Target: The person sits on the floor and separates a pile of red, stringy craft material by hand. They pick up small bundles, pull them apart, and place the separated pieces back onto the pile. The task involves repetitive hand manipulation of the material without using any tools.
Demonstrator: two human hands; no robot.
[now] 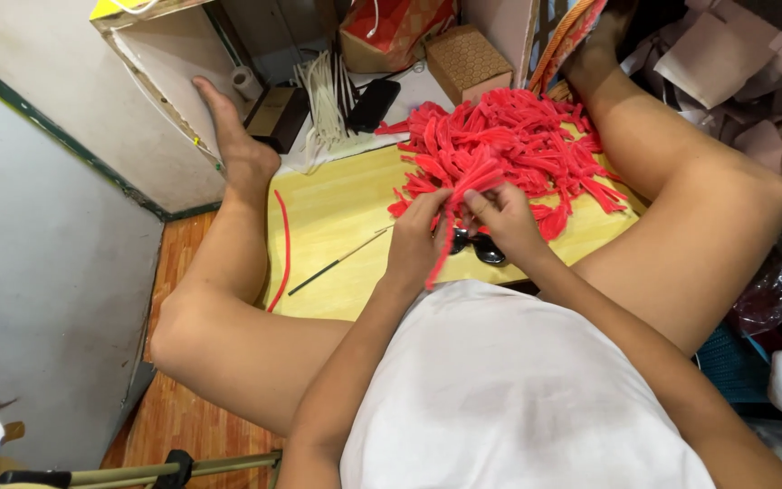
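A big heap of short red strips point(509, 145) lies on a yellow board point(337, 208) between my legs. My left hand point(415, 240) and my right hand point(504, 217) meet just in front of the heap, both pinching a long red strip point(443, 249) that hangs down from my fingers. Black scissors point(481, 246) lie on the board under my hands, partly hidden. A thin black stick point(337, 263) rests on the board to the left of my hands.
A loose red strip point(282, 244) runs along the board's left edge by my left leg. Behind the board are a bundle of white ties point(323, 109), a black phone point(373, 102), a brown box point(466, 59) and a red bag point(395, 32). Paper scraps pile up at the right.
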